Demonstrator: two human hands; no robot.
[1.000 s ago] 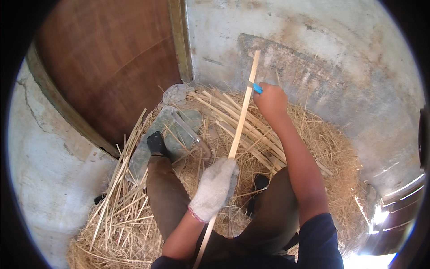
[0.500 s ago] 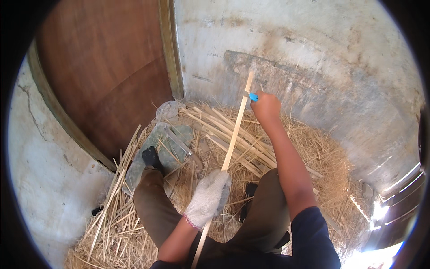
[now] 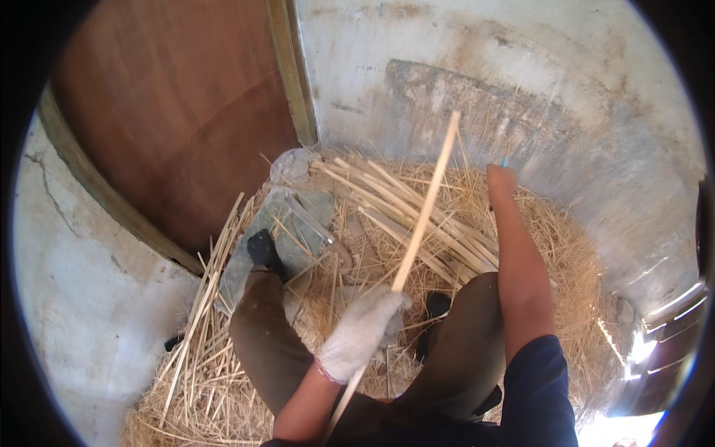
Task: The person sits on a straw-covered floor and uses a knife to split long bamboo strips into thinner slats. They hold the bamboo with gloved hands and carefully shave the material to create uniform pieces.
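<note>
My left hand (image 3: 361, 337), in a white knitted glove, is closed round a long pale bamboo strip (image 3: 428, 205). The strip slants from my lap up and away to the right, its far end in the air before the wall. Off to the right of that end, my bare right hand (image 3: 501, 181) is closed on a small blue knife (image 3: 506, 161). Only a bit of blue shows above the fist; the blade cannot be made out. Knife and strip are apart.
Between my feet and the wall lies a bundle of split strips (image 3: 406, 201) on straw (image 3: 573, 298). A blade with a curved wooden handle (image 3: 342, 255) rests by a stone slab (image 3: 257, 216). Thin strips (image 3: 197, 335) are heaped at left. A brown door (image 3: 179, 127) stands behind.
My right hand has moved right with the knife, away from the strip it was against. The strip's far end has swung right. My left hand keeps its hold.
</note>
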